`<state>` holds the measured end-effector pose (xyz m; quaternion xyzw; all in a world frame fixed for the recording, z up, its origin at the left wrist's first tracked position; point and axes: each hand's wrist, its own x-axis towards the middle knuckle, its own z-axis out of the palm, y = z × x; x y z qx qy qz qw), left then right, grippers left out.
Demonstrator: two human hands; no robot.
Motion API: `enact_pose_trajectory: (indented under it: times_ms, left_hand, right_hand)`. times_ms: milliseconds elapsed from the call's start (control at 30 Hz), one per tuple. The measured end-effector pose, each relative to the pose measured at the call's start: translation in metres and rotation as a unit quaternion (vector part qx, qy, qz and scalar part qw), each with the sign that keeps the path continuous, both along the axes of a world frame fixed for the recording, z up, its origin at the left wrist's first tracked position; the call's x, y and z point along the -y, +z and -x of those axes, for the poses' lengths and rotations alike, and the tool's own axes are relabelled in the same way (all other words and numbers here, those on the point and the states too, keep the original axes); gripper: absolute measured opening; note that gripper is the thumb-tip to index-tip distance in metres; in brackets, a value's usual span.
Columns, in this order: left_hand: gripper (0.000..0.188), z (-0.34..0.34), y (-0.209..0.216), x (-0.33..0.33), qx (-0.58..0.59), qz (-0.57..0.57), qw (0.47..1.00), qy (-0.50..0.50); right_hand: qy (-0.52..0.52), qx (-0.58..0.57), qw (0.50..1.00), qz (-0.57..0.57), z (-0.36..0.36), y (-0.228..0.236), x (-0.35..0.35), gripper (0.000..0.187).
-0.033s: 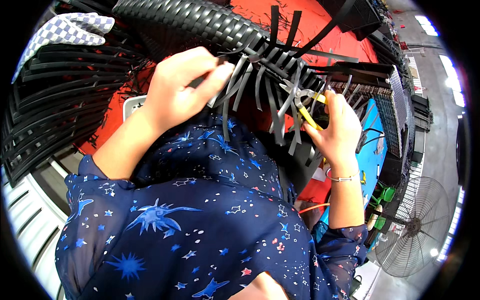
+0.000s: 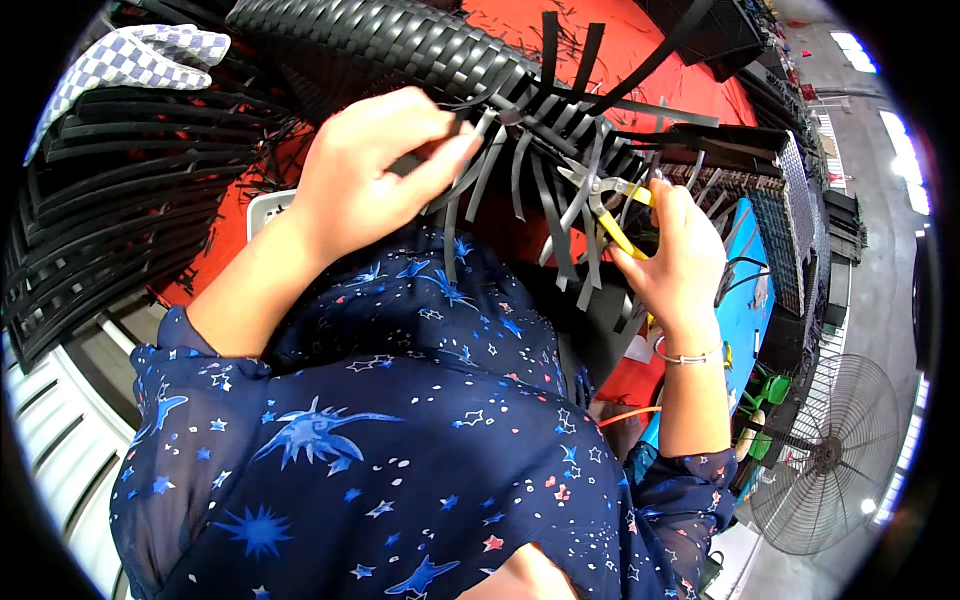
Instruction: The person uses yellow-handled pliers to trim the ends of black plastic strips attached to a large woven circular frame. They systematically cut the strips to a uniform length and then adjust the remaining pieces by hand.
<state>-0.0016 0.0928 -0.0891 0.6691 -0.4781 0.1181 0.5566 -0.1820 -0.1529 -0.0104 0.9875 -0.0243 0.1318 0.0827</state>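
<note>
A curved frame wrapped in a black woven plastic band (image 2: 400, 45) runs across the top, with loose flat black strips (image 2: 520, 185) hanging from its near side. At the left of these strips, my left hand (image 2: 365, 180) is closed, thumb and forefinger pinched on the top of a strip (image 2: 484, 128). My right hand (image 2: 680, 240) grips a pair of cutting pliers (image 2: 620, 232) by its yellow handles. The pliers' metal jaws are apart and point left among the hanging strips, just below the frame.
Black slatted woven work (image 2: 130, 190) fills the left side, a checkered cloth (image 2: 150, 65) over its top. Strip scraps lie on the red surface (image 2: 640, 50) beyond. A blue panel (image 2: 745, 290) and woven stacks (image 2: 770, 215) stand at right, near a large fan (image 2: 825, 455).
My left hand has shifted slightly right, its thumb now against the strip. The right hand and the pliers have hardly moved.
</note>
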Motion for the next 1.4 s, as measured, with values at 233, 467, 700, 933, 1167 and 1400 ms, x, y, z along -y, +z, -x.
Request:
enact_pose_trajectory:
  times_ms: [233, 467, 700, 933, 1167, 1400]
  left_hand:
    - [0.022, -0.006, -0.004, 0.022, 0.129, -0.101, 0.987, -0.001]
    - [0.029, -0.001, -0.021, 0.028, 0.129, -0.064, 0.990, -0.004]
    - [0.022, -0.001, -0.020, 0.038, 0.090, -0.019, 0.995, 0.023]
    - [0.021, -0.008, -0.013, 0.043, -0.093, 0.031, 0.995, -0.032]
    - [0.020, -0.011, -0.012, 0.041, -0.073, 0.019, 0.997, -0.036]
    - [0.014, -0.003, -0.027, 0.034, 0.054, 0.009, 0.998, -0.030]
  right_hand:
    - [-0.027, -0.025, 0.999, 0.032, -0.004, 0.020, -0.008, 0.064]
    - [-0.022, -0.046, 0.998, 0.048, -0.016, 0.010, -0.016, 0.061]
    - [-0.037, -0.046, 0.997, 0.041, -0.021, -0.003, -0.016, 0.061]
    - [-0.064, -0.050, 0.996, 0.021, -0.025, -0.008, -0.016, 0.063]
    - [-0.077, -0.060, 0.995, 0.011, -0.028, -0.008, -0.018, 0.060]
    - [-0.022, -0.022, 0.999, -0.010, -0.023, -0.016, -0.015, 0.056]
